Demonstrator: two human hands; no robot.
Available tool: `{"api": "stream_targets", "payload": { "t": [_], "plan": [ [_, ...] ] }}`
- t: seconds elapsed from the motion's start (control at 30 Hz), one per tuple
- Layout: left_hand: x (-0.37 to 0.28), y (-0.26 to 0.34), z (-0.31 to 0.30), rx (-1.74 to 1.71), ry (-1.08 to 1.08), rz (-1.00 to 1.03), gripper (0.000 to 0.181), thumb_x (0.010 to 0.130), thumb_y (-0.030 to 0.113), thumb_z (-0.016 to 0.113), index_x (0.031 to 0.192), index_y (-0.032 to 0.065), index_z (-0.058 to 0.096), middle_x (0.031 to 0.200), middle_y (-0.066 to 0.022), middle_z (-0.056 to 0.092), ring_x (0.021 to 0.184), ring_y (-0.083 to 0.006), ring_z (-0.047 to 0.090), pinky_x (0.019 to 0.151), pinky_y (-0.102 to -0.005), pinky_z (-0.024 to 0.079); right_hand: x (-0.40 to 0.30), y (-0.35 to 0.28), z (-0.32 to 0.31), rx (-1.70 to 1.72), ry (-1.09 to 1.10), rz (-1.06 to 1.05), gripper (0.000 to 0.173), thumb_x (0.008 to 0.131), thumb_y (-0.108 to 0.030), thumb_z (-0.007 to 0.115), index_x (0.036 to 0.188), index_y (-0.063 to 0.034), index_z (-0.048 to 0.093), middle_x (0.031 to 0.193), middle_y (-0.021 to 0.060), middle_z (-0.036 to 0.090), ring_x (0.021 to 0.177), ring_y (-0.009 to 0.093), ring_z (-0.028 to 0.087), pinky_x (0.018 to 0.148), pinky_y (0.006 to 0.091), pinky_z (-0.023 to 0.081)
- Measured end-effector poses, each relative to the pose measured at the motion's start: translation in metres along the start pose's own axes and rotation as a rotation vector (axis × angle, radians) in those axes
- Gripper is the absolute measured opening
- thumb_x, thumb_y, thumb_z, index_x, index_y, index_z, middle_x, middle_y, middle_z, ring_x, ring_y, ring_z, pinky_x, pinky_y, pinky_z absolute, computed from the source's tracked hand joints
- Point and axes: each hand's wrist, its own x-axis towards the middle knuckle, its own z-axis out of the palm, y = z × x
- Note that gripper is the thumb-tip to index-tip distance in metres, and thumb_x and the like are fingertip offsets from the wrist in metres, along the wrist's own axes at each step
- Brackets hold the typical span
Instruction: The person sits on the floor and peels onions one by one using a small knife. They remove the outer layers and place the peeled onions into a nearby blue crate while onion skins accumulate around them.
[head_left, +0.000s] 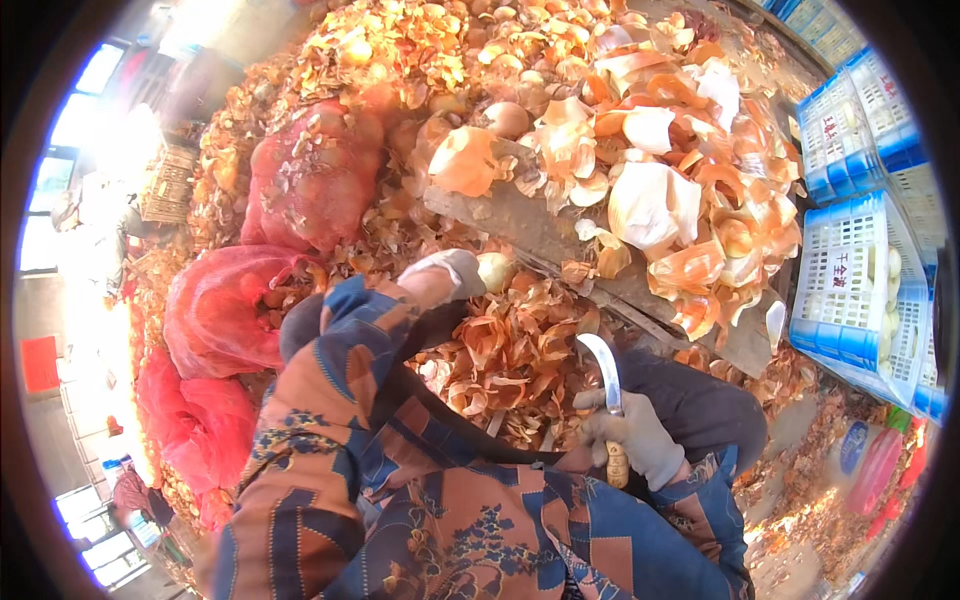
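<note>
My left hand (448, 273), in a pale glove, reaches out over the heap of skins. Its fingers are around a pale, peeled-looking onion (495, 272), though the back of the hand hides most of the grip. In a grey glove near my right knee, my right hand (637, 436) grips a knife with a curved metal blade (604, 367) pointing up and away from me. The knife's light-coloured handle (617, 465) shows below the fingers. Loose brown onion skins (510, 349) lie between my legs, below the left hand and left of the blade.
A wooden board (487, 217) crosses in front, heaped with onion skins (705, 202). An unpeeled onion (506, 120) lies beyond it. Red mesh sacks (315, 180) stand at left, one holding onions. Blue-and-white plastic crates (840, 277) with pale onions and writing line the right. A plastic container (855, 450) sits lower right.
</note>
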Motion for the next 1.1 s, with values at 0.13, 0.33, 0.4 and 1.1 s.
{"api": "stream_targets", "payload": {
  "t": [0.13,0.33,0.4,1.1],
  "plan": [
    [0.064,-0.008,0.051,-0.105,0.218,0.057,0.035,0.084,0.023,0.059,0.111,0.0011,0.064,0.103,-0.0203,0.068,0.101,-0.0378,0.064,0.086,-0.0450,0.050,0.000,-0.013,-0.009,0.006,-0.077,0.091,0.050,0.080,-0.011,0.067,0.123,0.0095,0.050,0.082,0.0124,0.066,0.055,0.015,0.062,0.054,0.0251,0.050],
    [0.164,-0.033,0.105,0.000,0.065,0.085,0.037,0.075,0.025,0.065,0.106,0.0048,0.069,0.102,-0.0202,0.069,0.096,-0.0347,0.066,0.080,-0.0430,0.053,0.018,-0.024,-0.018,0.118,-0.102,0.262,0.054,0.082,-0.005,0.066,0.131,0.0058,0.047,0.080,0.0074,0.065,0.057,0.014,0.060,0.053,0.0250,0.048],
    [0.180,-0.030,0.111,0.010,-0.036,0.059,0.040,0.074,0.028,0.066,0.107,0.0049,0.069,0.103,-0.0200,0.068,0.098,-0.0342,0.066,0.081,-0.0427,0.053,0.025,-0.020,-0.020,0.089,-0.111,0.303,0.054,0.083,-0.006,0.066,0.132,0.0055,0.046,0.082,0.0057,0.064,0.060,0.013,0.059,0.054,0.0245,0.047],
    [-0.052,0.076,-0.073,-0.224,0.176,0.389,0.098,0.059,0.044,0.081,0.137,0.0007,0.042,0.120,-0.0197,0.061,0.109,-0.0301,0.060,0.091,-0.0333,0.049,0.007,-0.023,-0.023,0.073,0.294,-0.303,0.031,0.084,-0.008,0.061,0.112,0.0047,0.057,0.073,0.0089,0.064,0.049,0.014,0.058,0.045,0.0238,0.046]
  ]
}}
